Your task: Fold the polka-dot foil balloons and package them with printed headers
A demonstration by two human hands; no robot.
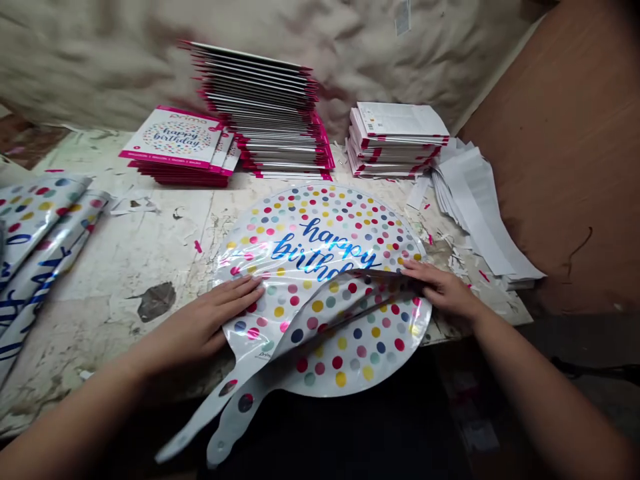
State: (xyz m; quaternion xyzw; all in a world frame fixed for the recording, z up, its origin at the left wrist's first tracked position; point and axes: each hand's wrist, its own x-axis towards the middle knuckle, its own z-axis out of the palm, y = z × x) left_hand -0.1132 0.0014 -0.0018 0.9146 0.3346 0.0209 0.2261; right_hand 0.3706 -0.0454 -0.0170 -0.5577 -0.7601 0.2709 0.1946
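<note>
Two flat foil balloons [325,213] lie one over the other at the table's front edge, white with coloured dots and blue "happy birthday" lettering. The upper one's near part is creased and lifted, so the lower balloon [357,353] shows beneath it. Their two tails hang past the edge at lower left. My left hand [225,307] rests flat on the left side of the upper balloon, fingers stretched out. At the right rim, my right hand [443,287] holds the balloon's folded edge between fingers and thumb.
Printed birthday packets [173,137] sit in a pile at back left, beside a tall packet stack [270,113]. A lower stack [400,133] stands at back right, near loose white paper strips [475,200]. More folded foil balloons [45,247] lie at left. A brown board [555,160] borders the right.
</note>
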